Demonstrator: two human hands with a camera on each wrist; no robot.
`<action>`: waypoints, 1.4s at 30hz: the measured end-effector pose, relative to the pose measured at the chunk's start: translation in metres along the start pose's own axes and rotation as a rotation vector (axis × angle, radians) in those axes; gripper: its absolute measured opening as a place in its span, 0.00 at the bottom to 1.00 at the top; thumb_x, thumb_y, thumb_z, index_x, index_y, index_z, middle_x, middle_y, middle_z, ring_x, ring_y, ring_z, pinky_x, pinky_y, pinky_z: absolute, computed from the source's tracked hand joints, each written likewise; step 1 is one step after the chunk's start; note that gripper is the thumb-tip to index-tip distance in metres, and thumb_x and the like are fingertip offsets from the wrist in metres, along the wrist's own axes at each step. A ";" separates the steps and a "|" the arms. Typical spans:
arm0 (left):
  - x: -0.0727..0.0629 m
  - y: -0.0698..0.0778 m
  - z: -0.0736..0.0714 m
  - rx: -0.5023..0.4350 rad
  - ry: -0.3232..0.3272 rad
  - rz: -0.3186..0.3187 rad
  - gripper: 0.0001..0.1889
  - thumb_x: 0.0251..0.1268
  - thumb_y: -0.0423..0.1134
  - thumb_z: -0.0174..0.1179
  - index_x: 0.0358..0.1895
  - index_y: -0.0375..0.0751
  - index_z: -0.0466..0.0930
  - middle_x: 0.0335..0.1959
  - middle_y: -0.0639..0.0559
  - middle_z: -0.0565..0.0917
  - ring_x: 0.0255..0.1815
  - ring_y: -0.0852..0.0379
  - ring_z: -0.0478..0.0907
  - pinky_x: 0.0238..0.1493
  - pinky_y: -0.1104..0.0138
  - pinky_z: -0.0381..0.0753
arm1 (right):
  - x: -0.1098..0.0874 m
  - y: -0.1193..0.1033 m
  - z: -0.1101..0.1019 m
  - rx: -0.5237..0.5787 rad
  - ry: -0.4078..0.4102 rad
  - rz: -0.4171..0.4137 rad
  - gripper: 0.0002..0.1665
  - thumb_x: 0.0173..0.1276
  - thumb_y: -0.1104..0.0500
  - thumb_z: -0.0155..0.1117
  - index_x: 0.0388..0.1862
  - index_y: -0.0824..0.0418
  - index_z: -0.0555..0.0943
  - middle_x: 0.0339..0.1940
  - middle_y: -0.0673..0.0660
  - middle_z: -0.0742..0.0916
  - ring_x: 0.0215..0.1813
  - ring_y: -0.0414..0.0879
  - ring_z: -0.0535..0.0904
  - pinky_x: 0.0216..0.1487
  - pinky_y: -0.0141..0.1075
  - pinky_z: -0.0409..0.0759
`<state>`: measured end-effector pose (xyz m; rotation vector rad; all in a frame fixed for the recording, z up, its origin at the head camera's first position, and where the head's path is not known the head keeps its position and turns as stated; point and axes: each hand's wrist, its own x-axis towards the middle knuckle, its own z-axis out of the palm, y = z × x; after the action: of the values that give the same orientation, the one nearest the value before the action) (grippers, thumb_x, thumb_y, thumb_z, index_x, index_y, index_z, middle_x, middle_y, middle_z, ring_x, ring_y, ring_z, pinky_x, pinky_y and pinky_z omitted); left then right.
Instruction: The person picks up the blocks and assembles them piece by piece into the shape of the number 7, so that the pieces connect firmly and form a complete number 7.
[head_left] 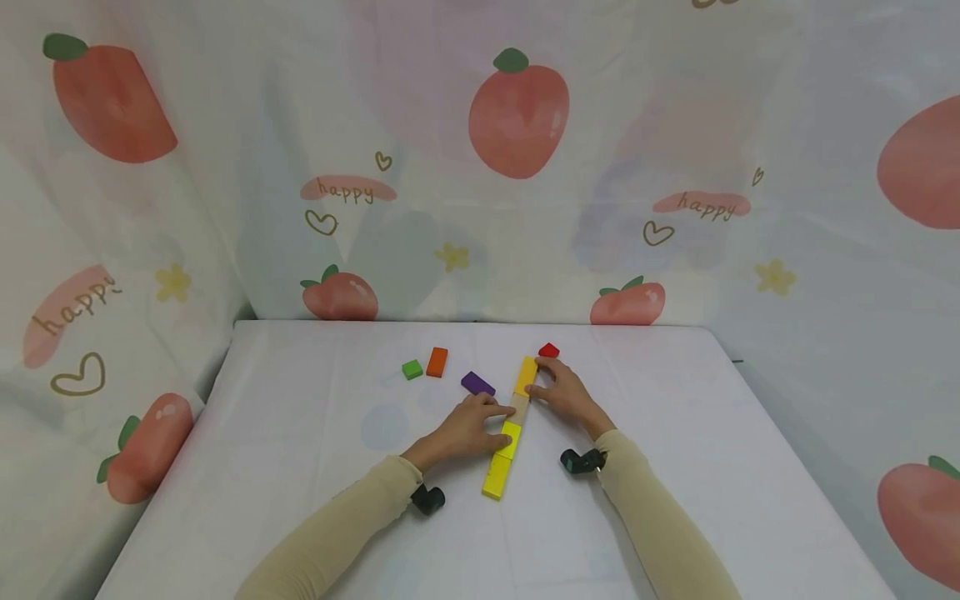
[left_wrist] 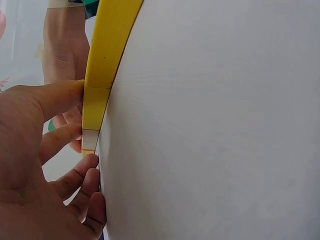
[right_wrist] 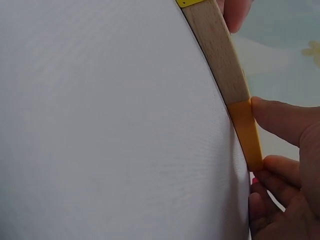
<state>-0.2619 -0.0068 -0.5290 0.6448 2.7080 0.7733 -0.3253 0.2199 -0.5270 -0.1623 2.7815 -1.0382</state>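
A slanting row of blocks lies end to end on the table. From far to near it has an orange-yellow block, a bare wooden block, a yellow block and another yellow block. My left hand reaches in from the left, its thumb touching the nearer middle yellow block and its index finger at the wooden one. On the other side, my right hand rests its thumb and index finger along the orange-yellow block, thumb by the wooden joint, index at the far end.
Left of the row lie a purple block, an orange block and a green block. A red block sits beyond my right fingers. The white table meets printed cloth walls at its back.
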 end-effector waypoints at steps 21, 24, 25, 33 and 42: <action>0.003 0.005 -0.003 -0.044 0.023 -0.026 0.31 0.64 0.55 0.62 0.70 0.59 0.69 0.60 0.54 0.75 0.59 0.54 0.71 0.61 0.57 0.76 | 0.000 -0.001 -0.001 -0.004 0.010 0.001 0.41 0.66 0.47 0.67 0.74 0.56 0.64 0.77 0.62 0.66 0.77 0.62 0.58 0.76 0.60 0.53; 0.007 0.005 -0.005 -0.060 0.045 -0.030 0.29 0.66 0.54 0.61 0.70 0.58 0.69 0.60 0.54 0.76 0.59 0.54 0.71 0.62 0.57 0.76 | 0.001 -0.002 -0.003 -0.002 0.016 -0.010 0.41 0.66 0.47 0.67 0.74 0.56 0.65 0.77 0.62 0.66 0.77 0.62 0.58 0.77 0.59 0.53; 0.009 0.006 -0.005 -0.064 0.051 -0.029 0.29 0.67 0.53 0.60 0.71 0.57 0.68 0.60 0.54 0.76 0.60 0.54 0.72 0.62 0.57 0.76 | 0.001 -0.002 -0.003 0.003 0.016 -0.012 0.41 0.66 0.48 0.67 0.74 0.56 0.65 0.77 0.62 0.66 0.77 0.62 0.58 0.77 0.59 0.53; 0.018 0.006 -0.003 -0.080 0.080 -0.022 0.28 0.69 0.52 0.59 0.71 0.57 0.69 0.67 0.50 0.74 0.65 0.51 0.70 0.66 0.53 0.73 | -0.001 0.001 0.001 0.031 0.005 0.012 0.38 0.68 0.50 0.64 0.75 0.55 0.64 0.77 0.61 0.66 0.78 0.60 0.58 0.76 0.59 0.54; 0.030 0.011 -0.001 -0.072 0.112 -0.059 0.27 0.69 0.52 0.59 0.70 0.60 0.70 0.60 0.52 0.77 0.60 0.53 0.73 0.62 0.56 0.76 | -0.002 0.002 0.003 0.041 0.007 0.022 0.37 0.70 0.51 0.62 0.75 0.54 0.64 0.77 0.60 0.66 0.78 0.59 0.58 0.77 0.58 0.54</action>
<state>-0.2842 0.0155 -0.5254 0.5182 2.7702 0.9137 -0.3225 0.2202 -0.5300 -0.1222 2.7590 -1.0919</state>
